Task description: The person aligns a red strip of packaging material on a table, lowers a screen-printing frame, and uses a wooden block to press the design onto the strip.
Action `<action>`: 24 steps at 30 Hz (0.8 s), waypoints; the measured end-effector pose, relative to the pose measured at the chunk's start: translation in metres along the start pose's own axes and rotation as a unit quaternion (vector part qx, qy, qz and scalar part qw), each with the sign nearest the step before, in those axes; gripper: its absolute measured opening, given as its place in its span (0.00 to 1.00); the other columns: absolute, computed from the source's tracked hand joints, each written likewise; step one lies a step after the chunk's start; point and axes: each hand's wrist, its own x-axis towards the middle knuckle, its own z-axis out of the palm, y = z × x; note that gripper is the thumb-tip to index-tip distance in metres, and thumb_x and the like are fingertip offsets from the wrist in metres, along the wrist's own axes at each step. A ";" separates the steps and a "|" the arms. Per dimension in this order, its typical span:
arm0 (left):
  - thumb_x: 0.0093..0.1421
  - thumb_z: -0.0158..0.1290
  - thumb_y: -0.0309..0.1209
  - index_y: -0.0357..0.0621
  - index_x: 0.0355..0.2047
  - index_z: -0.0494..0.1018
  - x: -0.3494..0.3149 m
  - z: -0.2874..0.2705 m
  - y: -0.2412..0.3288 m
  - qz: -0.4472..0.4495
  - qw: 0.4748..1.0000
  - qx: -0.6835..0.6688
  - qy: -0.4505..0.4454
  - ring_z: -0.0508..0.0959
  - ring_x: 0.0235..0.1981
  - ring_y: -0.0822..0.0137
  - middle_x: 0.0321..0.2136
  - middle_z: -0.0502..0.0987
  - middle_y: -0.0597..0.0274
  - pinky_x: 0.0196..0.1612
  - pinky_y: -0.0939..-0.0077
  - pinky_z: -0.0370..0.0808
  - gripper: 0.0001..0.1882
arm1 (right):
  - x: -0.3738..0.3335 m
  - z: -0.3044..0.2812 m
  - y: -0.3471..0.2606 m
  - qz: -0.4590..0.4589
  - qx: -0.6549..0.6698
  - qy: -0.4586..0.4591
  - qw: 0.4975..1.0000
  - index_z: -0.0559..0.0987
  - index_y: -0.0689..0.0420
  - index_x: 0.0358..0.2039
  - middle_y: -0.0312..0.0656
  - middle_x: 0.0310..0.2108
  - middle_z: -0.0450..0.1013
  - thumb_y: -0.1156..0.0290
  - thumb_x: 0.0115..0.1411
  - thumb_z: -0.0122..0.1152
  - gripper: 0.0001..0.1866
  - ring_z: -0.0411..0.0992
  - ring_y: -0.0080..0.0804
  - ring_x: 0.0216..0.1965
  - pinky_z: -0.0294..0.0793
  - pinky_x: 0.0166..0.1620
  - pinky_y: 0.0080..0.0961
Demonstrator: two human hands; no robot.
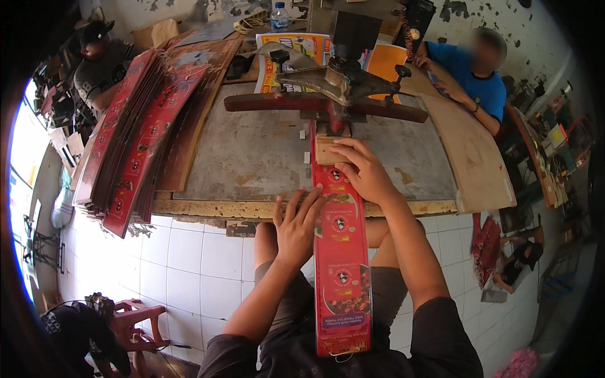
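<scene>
A long strip of red printed sachets (343, 252) runs from under a metal press (337, 82) over the table's front edge and down toward my lap. My left hand (293, 230) lies along the strip's left edge, fingers stretched and a little apart, fingertips touching it. A small light wooden block (326, 154) rests across the strip just in front of the press. My right hand (365, 170) grips the block's right part, fingers on top and thumb at its near side. The strip's far end is hidden beneath the block and press.
A thick stack of similar red strips (151, 138) overhangs the table (252, 151) at left. Behind the press stand a water bottle (280, 17) and printed sheets (302, 47). Co-workers sit at far left and far right; a red stool (140, 321) is at lower left.
</scene>
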 end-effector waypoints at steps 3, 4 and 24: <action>0.62 0.59 0.29 0.55 0.67 0.73 0.000 0.000 -0.001 -0.001 1.000 0.004 0.001 0.70 0.71 0.63 0.71 0.73 0.75 0.79 0.47 0.45 0.31 | 0.002 0.000 -0.001 -0.015 -0.031 0.013 0.999 0.84 0.56 0.55 0.41 0.59 0.75 0.77 0.64 0.70 0.19 0.73 0.47 0.62 0.75 0.63 0.41; 0.62 0.59 0.30 0.55 0.67 0.74 0.000 0.000 -0.001 -0.002 1.000 0.004 0.002 0.69 0.71 0.63 0.71 0.73 0.75 0.79 0.47 0.45 0.30 | 0.002 0.000 -0.001 -0.019 -0.045 0.015 0.999 0.84 0.56 0.55 0.41 0.59 0.76 0.77 0.64 0.71 0.18 0.73 0.46 0.61 0.74 0.63 0.42; 0.63 0.59 0.28 0.57 0.68 0.73 -0.001 0.002 0.001 -0.008 1.000 -0.003 0.000 0.69 0.72 0.64 0.72 0.71 0.78 0.79 0.48 0.45 0.31 | -0.013 -0.016 0.042 0.158 -0.067 0.158 0.972 0.83 0.57 0.52 0.48 0.53 0.79 0.71 0.67 0.67 0.13 0.76 0.53 0.58 0.75 0.59 0.45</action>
